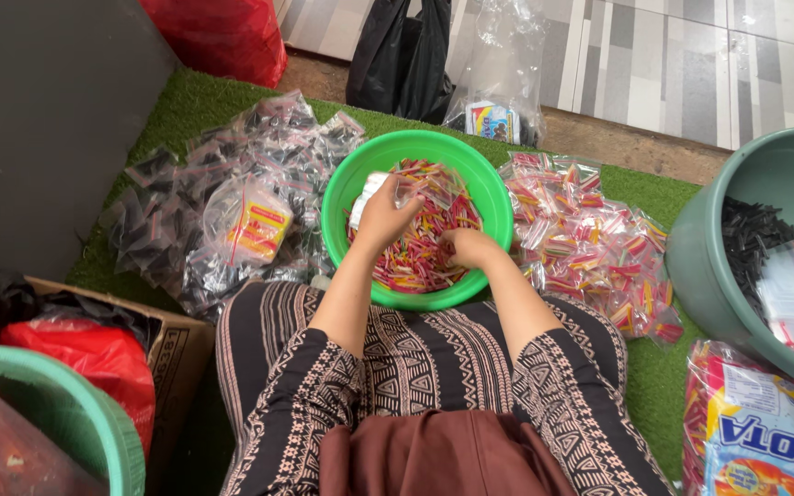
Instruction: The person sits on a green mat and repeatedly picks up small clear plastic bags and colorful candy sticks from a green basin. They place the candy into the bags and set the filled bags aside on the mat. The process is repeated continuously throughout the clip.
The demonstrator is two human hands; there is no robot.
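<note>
A bright green bowl (498, 197) rests on my lap, filled with thin red, yellow and green sticks (429, 234). My left hand (380, 218) is inside the bowl and holds a small clear plastic bag (371, 191) at its left rim. My right hand (470, 246) is pushed down into the sticks, fingers closed around some of them.
Clear packets of dark sticks (222, 197) are heaped at the left on green turf (186, 106). Packets of coloured sticks (590, 243) lie at the right. A grey-green bucket (700, 266) holds black sticks. A cardboard box (176, 344), red bags and a black bag (397, 55) stand around.
</note>
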